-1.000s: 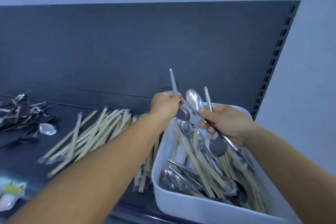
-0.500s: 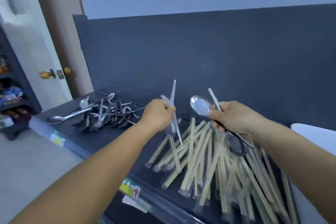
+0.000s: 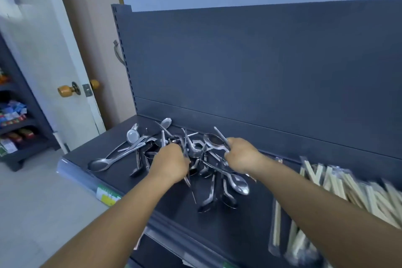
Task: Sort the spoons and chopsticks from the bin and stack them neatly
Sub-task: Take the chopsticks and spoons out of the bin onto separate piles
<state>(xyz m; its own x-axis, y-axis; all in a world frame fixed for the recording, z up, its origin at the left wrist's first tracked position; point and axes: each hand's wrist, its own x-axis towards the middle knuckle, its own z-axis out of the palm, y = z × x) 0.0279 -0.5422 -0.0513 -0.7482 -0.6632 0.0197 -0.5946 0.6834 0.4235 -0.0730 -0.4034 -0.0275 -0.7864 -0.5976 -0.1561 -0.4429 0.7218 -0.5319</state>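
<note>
Both hands [image 3: 170, 164] gripping spoons [image 3: 214, 140] over spoon pile [image 3: 139, 150]

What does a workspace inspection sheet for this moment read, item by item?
Surface: dark shelf with a dark back panel.
Job's things: spoon pile lies loose on the left; wrapped chopsticks lie on the right, blurred. Bin not in view.
Clutter: price labels on the shelf edge.
Hands: left hand grips spoons at the pile; right hand grips spoons, one bowl up.
Cables: nothing seen.
Surroundings: white door with knob; stocked rack at far left.
</note>
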